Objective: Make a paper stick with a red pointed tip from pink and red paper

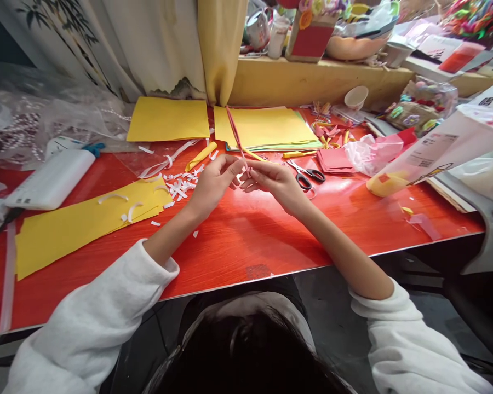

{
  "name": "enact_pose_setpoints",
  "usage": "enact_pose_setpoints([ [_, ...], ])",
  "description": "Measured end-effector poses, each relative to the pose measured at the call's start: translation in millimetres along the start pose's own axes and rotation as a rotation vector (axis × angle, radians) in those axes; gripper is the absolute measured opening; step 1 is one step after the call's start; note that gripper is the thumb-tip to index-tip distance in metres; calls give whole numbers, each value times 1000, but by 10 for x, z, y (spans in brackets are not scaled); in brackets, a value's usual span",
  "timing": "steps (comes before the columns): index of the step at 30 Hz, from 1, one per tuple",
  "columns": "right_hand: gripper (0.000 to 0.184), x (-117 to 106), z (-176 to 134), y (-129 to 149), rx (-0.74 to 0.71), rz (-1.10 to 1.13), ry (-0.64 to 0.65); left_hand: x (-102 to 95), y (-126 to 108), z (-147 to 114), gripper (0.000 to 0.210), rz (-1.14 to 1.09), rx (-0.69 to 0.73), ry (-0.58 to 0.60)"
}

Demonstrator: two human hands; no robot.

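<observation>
Over the middle of the red table, my left hand (218, 183) and my right hand (276, 180) meet with fingertips nearly touching. Both are closed in a pinch at the lower end of a thin dark-pink strand (235, 130), which slants up and away from me. A small pink piece shows between the fingertips, too small to make out. Just beyond my right hand lie scissors with black handles (308, 174). White paper scraps (183, 185) are scattered by my left hand, and a rolled yellow paper piece (201, 156) rests behind them.
Yellow sheets (168, 117) and a stack of coloured paper (267, 128) lie at the back. Long yellow strips (90, 219) are at left, beside a white device (51, 175). Right of the scissors are pink paper squares (334, 160) and a tilted plastic cup (427, 150). A crowded ledge (287, 76) runs behind.
</observation>
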State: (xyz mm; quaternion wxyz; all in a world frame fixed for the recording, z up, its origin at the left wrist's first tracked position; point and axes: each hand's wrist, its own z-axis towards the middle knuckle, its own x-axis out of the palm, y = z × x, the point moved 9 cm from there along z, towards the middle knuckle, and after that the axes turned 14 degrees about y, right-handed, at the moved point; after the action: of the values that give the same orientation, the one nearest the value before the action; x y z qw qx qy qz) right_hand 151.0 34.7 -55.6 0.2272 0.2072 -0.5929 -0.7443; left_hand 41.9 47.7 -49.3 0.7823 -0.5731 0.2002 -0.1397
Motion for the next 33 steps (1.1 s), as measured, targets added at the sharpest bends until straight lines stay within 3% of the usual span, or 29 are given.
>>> enact_pose_setpoints([
  [9, 45, 70, 3, -43, 45, 19, 88, -38, -34, -29, 13, -44, -22, -40],
  [14, 20, -51, -26, -15, 44, -50, -48, -9, -153, -60, 13, -4, 55, -31],
  [17, 15, -117, -45, 14, 37, -86, -121, 13, -188, -71, 14, 8, 71, -10],
  [20, 18, -144, -54, 37, 32, -91, -155, 74, -232, -75, 13, 20, 87, 71],
  [25, 22, -128, -63, 66, 10, -76, -137, 300, -339, -108, 5, 193, 155, 333],
  [27, 28, -89, -57, 75, -5, -88, -93, 242, -313, -99, 8, 244, 137, 271],
  [30, 44, -16, -44, 84, -26, -154, -27, 69, -299, -91, 20, 337, 135, 73],
  [33, 54, 82, -24, 83, -46, -191, 50, 48, -336, -92, 14, 462, 164, 27],
])
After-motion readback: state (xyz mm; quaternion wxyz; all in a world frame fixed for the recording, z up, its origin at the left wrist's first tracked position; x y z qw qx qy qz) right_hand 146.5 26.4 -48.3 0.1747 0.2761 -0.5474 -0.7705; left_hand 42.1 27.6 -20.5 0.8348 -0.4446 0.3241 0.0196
